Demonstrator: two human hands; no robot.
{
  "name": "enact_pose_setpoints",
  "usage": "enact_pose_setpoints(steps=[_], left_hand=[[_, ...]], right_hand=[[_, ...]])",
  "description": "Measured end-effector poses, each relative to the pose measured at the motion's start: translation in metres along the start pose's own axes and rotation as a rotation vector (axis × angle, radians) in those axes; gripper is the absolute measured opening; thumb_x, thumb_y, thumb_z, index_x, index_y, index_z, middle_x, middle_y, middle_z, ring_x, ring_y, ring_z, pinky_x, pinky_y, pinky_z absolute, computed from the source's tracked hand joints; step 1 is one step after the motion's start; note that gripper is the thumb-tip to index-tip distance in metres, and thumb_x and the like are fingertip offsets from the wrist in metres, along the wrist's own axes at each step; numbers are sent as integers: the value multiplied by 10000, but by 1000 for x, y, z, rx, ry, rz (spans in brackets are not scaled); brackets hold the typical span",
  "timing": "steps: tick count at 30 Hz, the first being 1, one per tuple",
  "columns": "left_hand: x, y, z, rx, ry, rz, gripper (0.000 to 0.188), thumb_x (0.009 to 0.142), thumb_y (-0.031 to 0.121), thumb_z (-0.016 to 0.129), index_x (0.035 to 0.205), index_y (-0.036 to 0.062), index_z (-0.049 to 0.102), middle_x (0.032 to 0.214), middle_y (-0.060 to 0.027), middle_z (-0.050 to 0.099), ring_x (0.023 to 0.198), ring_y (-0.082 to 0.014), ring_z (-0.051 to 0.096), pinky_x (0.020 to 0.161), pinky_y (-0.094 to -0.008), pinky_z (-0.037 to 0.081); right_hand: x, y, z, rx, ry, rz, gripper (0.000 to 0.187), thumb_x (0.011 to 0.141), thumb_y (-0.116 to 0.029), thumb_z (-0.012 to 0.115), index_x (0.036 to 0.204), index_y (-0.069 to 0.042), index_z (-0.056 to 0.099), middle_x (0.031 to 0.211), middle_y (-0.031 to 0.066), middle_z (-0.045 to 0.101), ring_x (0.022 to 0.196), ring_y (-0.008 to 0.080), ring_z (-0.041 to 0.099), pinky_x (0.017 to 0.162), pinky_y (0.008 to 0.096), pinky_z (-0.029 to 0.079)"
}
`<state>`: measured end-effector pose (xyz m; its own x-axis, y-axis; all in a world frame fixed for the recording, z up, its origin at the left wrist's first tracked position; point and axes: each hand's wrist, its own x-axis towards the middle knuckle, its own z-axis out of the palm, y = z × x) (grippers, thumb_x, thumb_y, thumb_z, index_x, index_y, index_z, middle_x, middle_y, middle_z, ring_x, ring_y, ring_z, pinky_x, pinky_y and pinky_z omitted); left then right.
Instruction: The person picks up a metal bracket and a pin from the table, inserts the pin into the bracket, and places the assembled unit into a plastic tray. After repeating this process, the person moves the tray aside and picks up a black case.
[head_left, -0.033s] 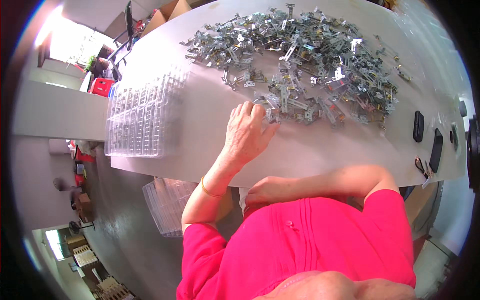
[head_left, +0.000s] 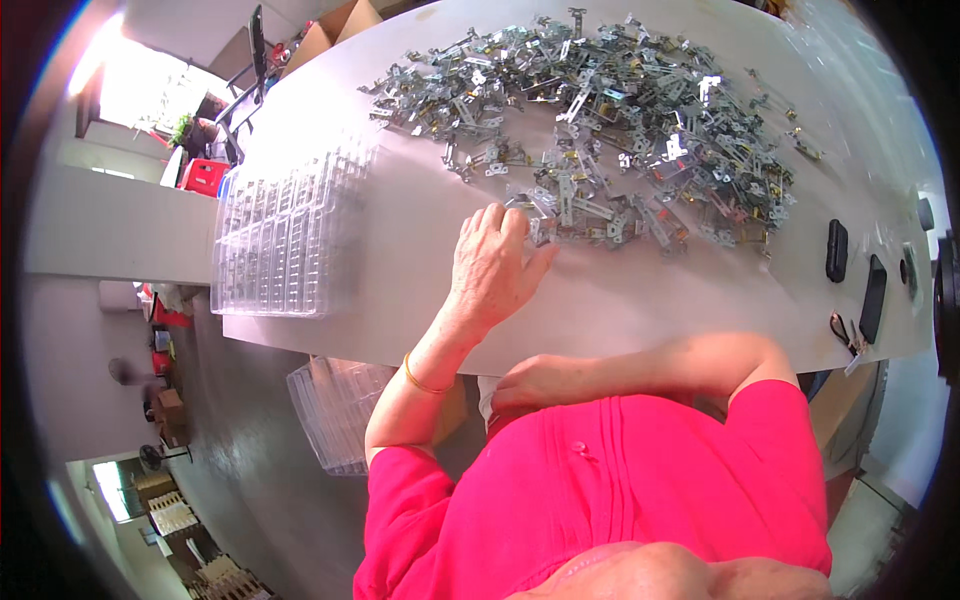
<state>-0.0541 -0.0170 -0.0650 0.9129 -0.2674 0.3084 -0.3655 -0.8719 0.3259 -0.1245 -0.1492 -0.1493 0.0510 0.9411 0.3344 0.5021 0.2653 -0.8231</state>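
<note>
A broad heap of small silvery metal brackets (head_left: 600, 110), some with brass-coloured bits, covers the far half of the white table (head_left: 420, 270). My left hand (head_left: 490, 262) lies palm down at the heap's near left edge. Its thumb stands apart from the fingers and reaches toward the closest brackets. The fingertips bend out of sight, and nothing shows in this hand. My right hand (head_left: 540, 380) rests low at the table's front edge, with the forearm across my body. Its fingers are mostly hidden from view.
A stack of clear plastic compartment trays (head_left: 285, 240) stands on the left side. More clear trays (head_left: 340, 410) sit below the front edge. On the right lie a black case (head_left: 837, 250), a dark phone-like slab (head_left: 873, 300) and small scissors (head_left: 848, 335). Clear plastic sheeting (head_left: 850, 90) drapes the far right.
</note>
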Motion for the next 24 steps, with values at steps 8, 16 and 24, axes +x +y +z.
enact_pose_setpoints(steps=[8,16,24], left_hand=[[14,-6,15,146,77,47,162,858,150,672,795,47,563,807,-120,557,812,-325,567,775,-450,434],[30,-22,-7,330,257,88,104,829,71,642,786,54,550,795,-112,563,806,-327,575,764,-435,447],[21,-64,-15,-655,157,-633,263,945,189,603,732,38,577,655,50,515,609,-47,436,581,-224,354]], right_hand=[[-6,-1,1,89,129,-13,217,918,-281,596,917,-69,552,868,129,592,859,359,616,726,449,503],[-7,-4,-1,158,91,51,190,920,-254,586,896,-66,569,902,137,624,883,368,629,746,457,503],[-4,-2,5,59,95,42,175,911,-215,601,871,-53,549,862,139,606,854,365,626,711,457,503]])
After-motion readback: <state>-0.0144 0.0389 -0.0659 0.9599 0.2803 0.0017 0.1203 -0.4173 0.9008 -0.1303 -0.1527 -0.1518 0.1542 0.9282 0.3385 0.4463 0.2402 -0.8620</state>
